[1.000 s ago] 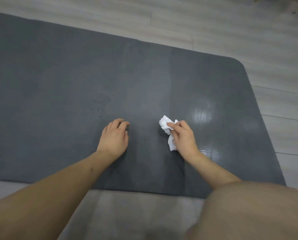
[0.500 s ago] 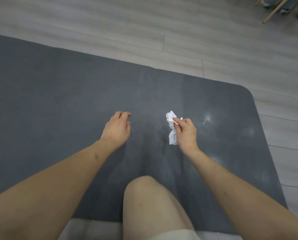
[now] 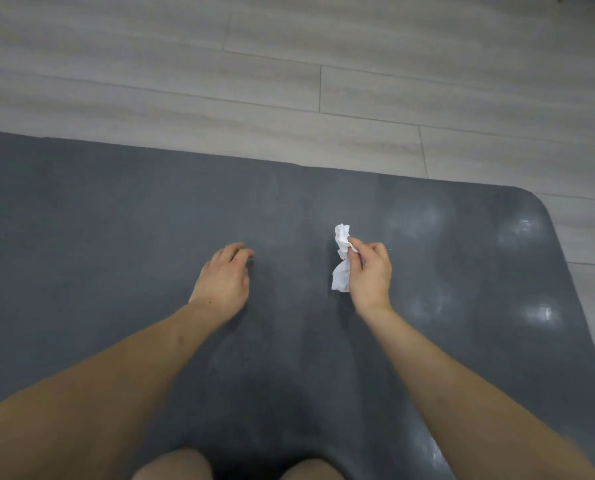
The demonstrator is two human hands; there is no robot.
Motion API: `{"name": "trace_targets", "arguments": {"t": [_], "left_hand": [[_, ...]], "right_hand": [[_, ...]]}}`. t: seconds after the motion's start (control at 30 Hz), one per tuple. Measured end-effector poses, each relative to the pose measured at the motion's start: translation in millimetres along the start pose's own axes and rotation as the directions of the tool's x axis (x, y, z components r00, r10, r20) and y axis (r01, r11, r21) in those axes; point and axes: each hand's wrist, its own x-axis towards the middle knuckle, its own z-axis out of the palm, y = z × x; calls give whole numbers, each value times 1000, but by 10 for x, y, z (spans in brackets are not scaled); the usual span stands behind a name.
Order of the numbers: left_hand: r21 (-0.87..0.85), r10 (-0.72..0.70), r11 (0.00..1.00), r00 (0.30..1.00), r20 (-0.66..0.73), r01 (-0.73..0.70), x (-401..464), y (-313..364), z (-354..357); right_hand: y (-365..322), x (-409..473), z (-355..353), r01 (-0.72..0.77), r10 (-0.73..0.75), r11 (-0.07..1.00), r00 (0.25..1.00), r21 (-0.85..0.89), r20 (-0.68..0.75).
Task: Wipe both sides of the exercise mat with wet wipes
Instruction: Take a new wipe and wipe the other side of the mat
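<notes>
Two hands over the mat (image 3: 116, 237): left hand (image 3: 221, 282) loosely curled, right hand (image 3: 370, 271) pinching wipe (image 3: 341, 258).

Our left hand (image 3: 221, 284) has lifted off the exercise mat (image 3: 116, 237), and our right hand (image 3: 370, 275) has raised the crumpled wet wipe (image 3: 341, 258). Both knees (image 3: 173, 465) now show below, where one showed.

My view cuts the mat (image 3: 116, 220) off toward nine and six o'clock; the wipe (image 3: 341, 261) is half hidden behind my right hand (image 3: 370, 275) (its fingertips too).
</notes>
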Motion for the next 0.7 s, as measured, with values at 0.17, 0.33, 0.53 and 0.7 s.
{"name": "trace_targets", "arguments": {"t": [0.17,0.33,0.53,0.7], "left_hand": [[63,42,997,996,-82,-37,960,-250,-90],[195,-34,979,995,-94,52,1565,-725,-204],[272,0,962,998,-68,18,1585,-821,-166],[307,4,952,1000,-25,4,1607,-849,-187]], "right_hand": [[-85,814,417,-48,47,999,993,0,-111],[18,1282,824,-78,60,993,983,-93,-175],[49,1278,1000,-149,98,973,959,-175,-267],[-27,1280,1001,-117,60,959,974,-258,-218]]}}
